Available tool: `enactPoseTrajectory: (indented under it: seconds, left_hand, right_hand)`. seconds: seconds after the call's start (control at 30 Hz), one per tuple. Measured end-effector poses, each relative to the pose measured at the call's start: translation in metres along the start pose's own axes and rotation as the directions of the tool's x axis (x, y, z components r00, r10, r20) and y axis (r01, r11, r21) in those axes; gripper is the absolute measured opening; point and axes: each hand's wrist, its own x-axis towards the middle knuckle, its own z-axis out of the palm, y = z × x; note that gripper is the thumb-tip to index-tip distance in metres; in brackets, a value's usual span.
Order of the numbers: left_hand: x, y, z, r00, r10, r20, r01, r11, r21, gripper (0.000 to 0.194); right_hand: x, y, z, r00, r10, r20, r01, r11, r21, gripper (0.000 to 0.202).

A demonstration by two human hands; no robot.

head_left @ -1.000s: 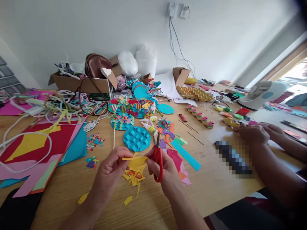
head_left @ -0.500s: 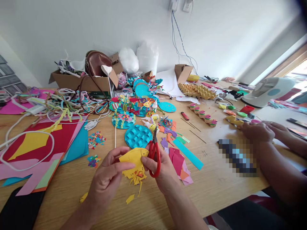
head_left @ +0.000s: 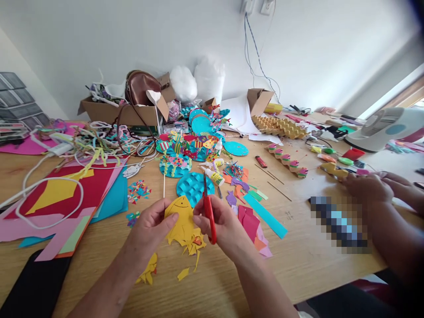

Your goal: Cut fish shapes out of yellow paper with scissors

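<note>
My left hand [head_left: 153, 225] pinches the left edge of a yellow paper fish [head_left: 182, 217], which has an eye and curved lines drawn near its top. Red-handled scissors [head_left: 209, 212] hang on the fingers of my right hand [head_left: 220, 223], their blades pointing away from me. The fingertips of that hand are close to the fish's right edge; whether they touch it is unclear. Yellow paper scraps [head_left: 194, 244] lie just below the fish, and more yellow pieces [head_left: 148, 270] lie beside my left forearm. Beyond the fish is a blue textured disc [head_left: 195, 187].
Coloured paper sheets [head_left: 109, 198] and a white cable [head_left: 81, 194] are at the left. Glue bottles [head_left: 213, 176], paper strips [head_left: 266, 215] and thin sticks [head_left: 278, 191] lie ahead and right. Another person's hands [head_left: 371, 187] work at the right.
The yellow fish has turned more upright, and my left hand now grips its side with the thumb on top. The scissors have shifted slightly left. The view has swung slightly left.
</note>
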Motion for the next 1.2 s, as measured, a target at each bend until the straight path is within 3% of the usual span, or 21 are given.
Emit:
enactPoseTrajectory:
  seconds: [0.17,0.3,0.53,0.77,0.97,1.2]
  left_hand:
    - [0.001,-0.005,0.002,1.000,0.011,0.001,-0.011,0.997,-0.079,0.019]
    - [0.002,-0.006,-0.002,0.999,0.032,0.041,-0.027,0.993,-0.117,0.020]
    - [0.008,-0.010,-0.004,0.984,-0.050,0.170,0.072,0.989,-0.127,0.024]
    - [0.010,-0.009,-0.003,0.998,0.055,-0.041,-0.057,0.998,-0.042,0.013]
    - [0.008,-0.003,-0.002,0.989,0.093,-0.118,-0.107,0.987,-0.118,0.005]
    - [0.007,0.000,0.003,0.971,0.110,-0.214,-0.153,0.969,-0.195,0.007]
  right_hand:
    - [-0.004,0.009,0.008,0.996,0.087,-0.019,-0.082,0.976,0.202,0.029]
    - [-0.002,0.003,0.005,0.997,0.063,-0.049,-0.053,0.982,0.181,0.027]
    - [0.002,0.005,0.005,0.997,0.077,-0.022,-0.072,0.981,0.180,0.028]
    - [-0.007,0.009,0.008,0.999,0.044,-0.001,-0.044,0.993,0.107,0.034]
    - [-0.021,0.020,0.008,0.997,0.069,0.046,-0.063,0.990,-0.123,0.035]
    - [-0.030,0.022,0.016,0.993,0.111,0.041,-0.097,0.961,-0.258,0.032]
